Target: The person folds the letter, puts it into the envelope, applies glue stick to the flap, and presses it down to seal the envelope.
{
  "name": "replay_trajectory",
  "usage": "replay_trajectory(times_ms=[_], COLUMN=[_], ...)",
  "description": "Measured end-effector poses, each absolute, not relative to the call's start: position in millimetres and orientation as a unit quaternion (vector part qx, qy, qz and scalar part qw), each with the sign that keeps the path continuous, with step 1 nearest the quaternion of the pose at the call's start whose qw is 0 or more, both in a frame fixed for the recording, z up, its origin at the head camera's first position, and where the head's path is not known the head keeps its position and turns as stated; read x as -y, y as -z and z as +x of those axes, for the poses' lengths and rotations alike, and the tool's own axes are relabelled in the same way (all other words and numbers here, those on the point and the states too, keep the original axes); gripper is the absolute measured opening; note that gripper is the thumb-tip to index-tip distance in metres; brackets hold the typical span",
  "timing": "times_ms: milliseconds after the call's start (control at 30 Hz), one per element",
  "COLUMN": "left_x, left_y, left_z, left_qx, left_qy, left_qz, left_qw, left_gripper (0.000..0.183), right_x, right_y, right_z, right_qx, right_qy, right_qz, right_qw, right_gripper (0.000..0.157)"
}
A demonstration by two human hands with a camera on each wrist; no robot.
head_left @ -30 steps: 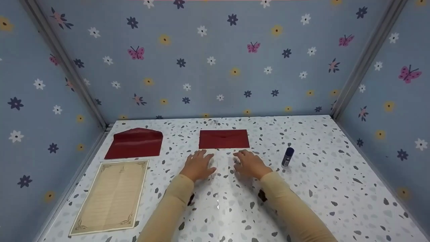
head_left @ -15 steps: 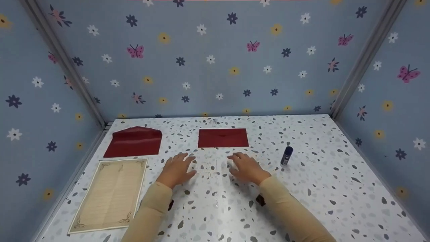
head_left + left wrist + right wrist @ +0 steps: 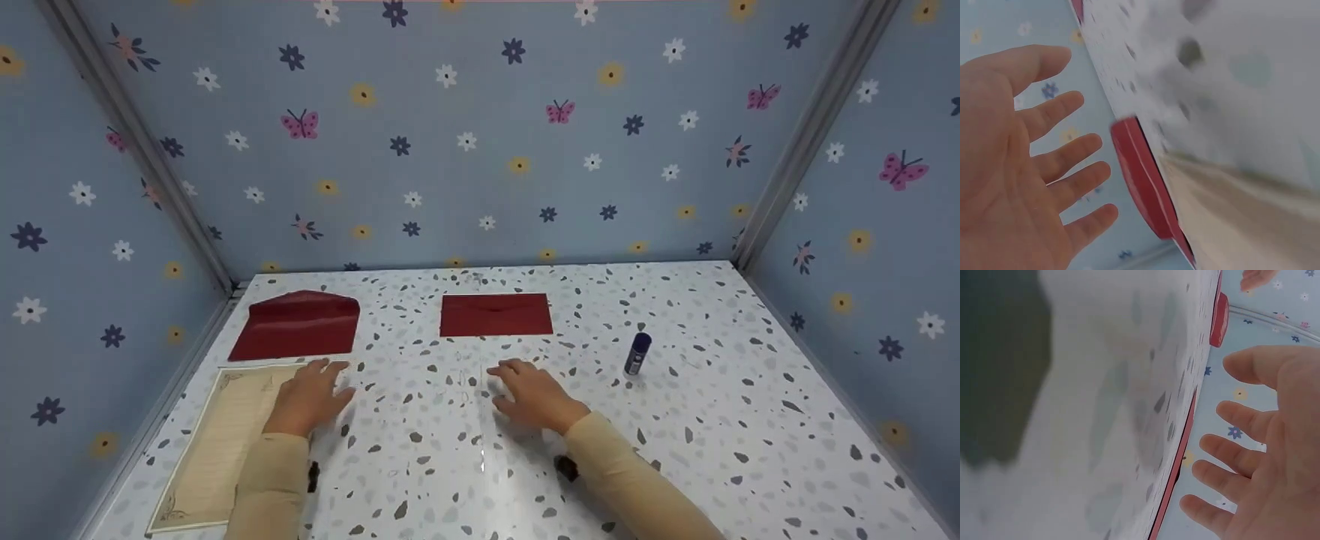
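Note:
My left hand (image 3: 306, 399) hovers over the right side of a cream sheet of decorated letter paper (image 3: 217, 442), its fingers spread and holding nothing. In the left wrist view the palm shows bare, with the paper (image 3: 1230, 208) below it. Behind the paper lies a red envelope (image 3: 296, 330) with its flap raised. My right hand (image 3: 534, 397) is above the middle of the table, fingers apart and relaxed, with nothing in its grasp. Just beyond it a second red envelope (image 3: 496, 315) lies flat with its flap folded down. Part of the paper is hidden under the left hand and sleeve.
A dark blue glue stick (image 3: 637, 354) stands upright on the speckled white table (image 3: 720, 420), to the right of my right hand. Flower-patterned panels (image 3: 480, 135) close off the back and both sides.
My left hand has moved left from the table's middle to over the letter paper. The right hand has shifted slightly left. Envelopes, paper and glue stick stay put.

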State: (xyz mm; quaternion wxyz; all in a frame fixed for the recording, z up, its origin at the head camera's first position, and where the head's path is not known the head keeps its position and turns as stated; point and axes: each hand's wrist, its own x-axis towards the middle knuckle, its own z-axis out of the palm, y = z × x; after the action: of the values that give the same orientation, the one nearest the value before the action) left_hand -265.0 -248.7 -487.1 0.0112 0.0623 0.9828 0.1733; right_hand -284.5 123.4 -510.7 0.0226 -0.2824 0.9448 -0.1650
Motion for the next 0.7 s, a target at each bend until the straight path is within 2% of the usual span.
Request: replay_trajectory(times_ms=[367,700], left_x=[320,335], left_y=[501,502], left_z=[-241,-239], left_qx=[-0.969,-0.963], left_qy=[-0.227,-0.22], left_qz=[-0.027,-0.064], left_qw=[0.089,0.142], left_gripper=[0.066,0.075], right_x=[-104,-91], right_y=[513,512], right_z=[-273,-266], right_qx=[-0.938,-0.936], right_qy=[0.171,0.173], right_qz=[-0.299,-0.302], right_qw=[0.036,0.059], right_gripper=[0.049,0.05])
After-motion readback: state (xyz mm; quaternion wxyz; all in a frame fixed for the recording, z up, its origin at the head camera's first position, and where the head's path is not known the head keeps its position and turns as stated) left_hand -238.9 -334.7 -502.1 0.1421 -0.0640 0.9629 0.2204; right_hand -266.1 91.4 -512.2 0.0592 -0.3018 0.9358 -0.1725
